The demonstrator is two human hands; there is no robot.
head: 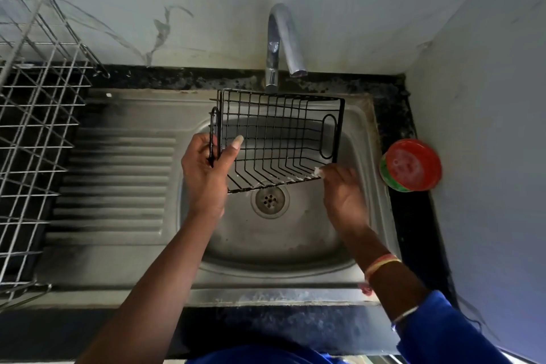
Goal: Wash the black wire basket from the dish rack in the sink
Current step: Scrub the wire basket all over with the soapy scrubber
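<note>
Midway through the job, by the look of it, a person in blue sleeves holds the black wire basket [280, 139] tilted above the bowl of the steel sink [266, 275], just over the drain [269, 199] and below the tap [280, 35]. The left hand [204, 171] grips the basket's left end, fingers wrapped round the wire and thumb laid against the side. The right hand [342, 189] meets the lower right corner, fingertips bent to the wire amid a dab of white lather [317, 171]; whether it pinches the wire or a small pad cannot be told. The basket is out of the silver dish rack [38, 127], which stands well to the left on the drainer. Suds along the bottom wires suggest soaping is under way. No water shows at the spout, so scrubbing of the remaining sides and a rinse appear left to do. A red-lidded tub [412, 165] sits on the counter to the right.
</note>
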